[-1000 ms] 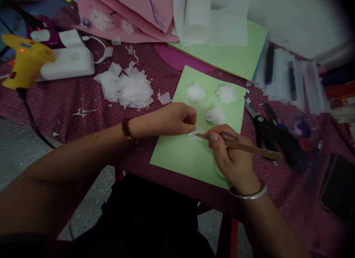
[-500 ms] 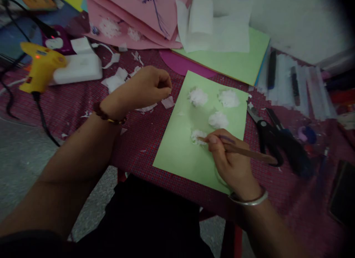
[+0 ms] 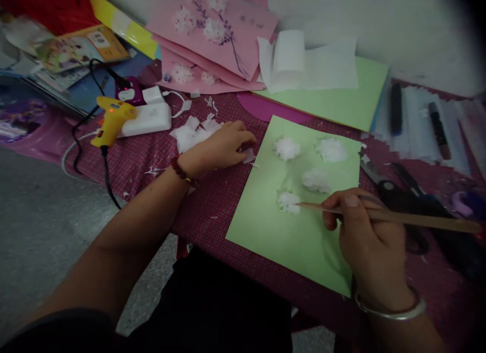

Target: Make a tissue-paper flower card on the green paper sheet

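My right hand (image 3: pixel 370 247) is closed around a pointed wooden stick (image 3: pixel 417 219). The stick's tip reaches the right side of the smallest white paper tuft (image 3: pixel 287 202). This tuft and three fuller ones, among them an upper-left tuft (image 3: pixel 287 148) and a middle tuft (image 3: pixel 316 180), sit on a light green sheet (image 3: pixel 261 216). My left hand (image 3: pixel 226 144) is palm down beside the sheet's left edge, fingers apart and bent. A small white paper scrap (image 3: pixel 249 156) lies at its fingertips; whether they touch it I cannot tell. Torn white paper pieces (image 3: pixel 190 133) lie behind that hand.
A yellow glue gun (image 3: pixel 114 121) with a lit light leans on a white power strip (image 3: pixel 152 118) at left. Pink sheets (image 3: pixel 243 44) with white tufts and a tissue roll (image 3: pixel 289 52) stand behind. Black scissors (image 3: pixel 387 188) and markers (image 3: pixel 438 130) lie at right.
My left hand has opened from a loose curl and lowered toward the paper scraps. My right hand has drawn back slightly right with the stick. The whole view has shifted.
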`<state>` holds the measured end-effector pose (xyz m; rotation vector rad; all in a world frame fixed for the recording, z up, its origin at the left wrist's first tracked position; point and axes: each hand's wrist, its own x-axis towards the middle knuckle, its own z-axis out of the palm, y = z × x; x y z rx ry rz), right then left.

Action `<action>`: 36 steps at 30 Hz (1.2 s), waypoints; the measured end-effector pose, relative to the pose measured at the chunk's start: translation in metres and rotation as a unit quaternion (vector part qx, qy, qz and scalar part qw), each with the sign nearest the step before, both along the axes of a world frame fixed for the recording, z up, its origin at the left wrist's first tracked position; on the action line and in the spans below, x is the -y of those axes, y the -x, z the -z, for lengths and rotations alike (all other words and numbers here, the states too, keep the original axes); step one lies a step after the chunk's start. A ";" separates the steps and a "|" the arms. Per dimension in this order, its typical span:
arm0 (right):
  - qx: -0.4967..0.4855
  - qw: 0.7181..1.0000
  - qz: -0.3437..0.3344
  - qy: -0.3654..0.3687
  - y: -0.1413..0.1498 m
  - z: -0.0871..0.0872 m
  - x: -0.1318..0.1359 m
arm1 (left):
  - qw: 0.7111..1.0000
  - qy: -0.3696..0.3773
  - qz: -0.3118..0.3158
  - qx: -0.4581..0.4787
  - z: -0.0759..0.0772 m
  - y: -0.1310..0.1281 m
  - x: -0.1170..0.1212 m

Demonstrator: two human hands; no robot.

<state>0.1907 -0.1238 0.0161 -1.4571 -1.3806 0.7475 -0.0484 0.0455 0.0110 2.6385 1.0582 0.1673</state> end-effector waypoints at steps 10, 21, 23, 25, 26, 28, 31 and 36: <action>0.021 0.999 -0.024 -0.018 -0.001 0.000 0.000 | 0.995 0.061 -0.035 0.068 -0.005 -0.010 0.003; 0.022 0.999 -0.039 -0.018 0.001 0.000 0.000 | 0.938 0.247 -0.070 0.235 -0.012 -0.015 0.018; 0.030 0.997 -0.064 -0.008 0.002 0.001 0.000 | 0.934 0.265 -0.082 0.226 -0.013 -0.015 0.019; 0.046 0.995 -0.087 0.000 0.003 0.002 0.000 | 0.936 0.262 -0.090 0.216 -0.015 -0.016 0.021; 0.055 0.994 -0.096 0.004 0.004 0.002 0.000 | 0.939 0.254 -0.091 0.213 -0.016 -0.017 0.022; 0.069 0.992 -0.109 0.012 0.006 0.003 0.000 | 0.946 0.236 -0.085 0.208 -0.016 -0.018 0.023; 0.078 0.989 -0.121 0.020 0.009 0.003 -0.001 | 0.954 0.209 -0.074 0.200 -0.017 -0.021 0.025; 0.103 0.988 -0.111 0.010 0.009 0.004 0.001 | 0.967 0.158 -0.077 0.182 -0.020 -0.023 0.026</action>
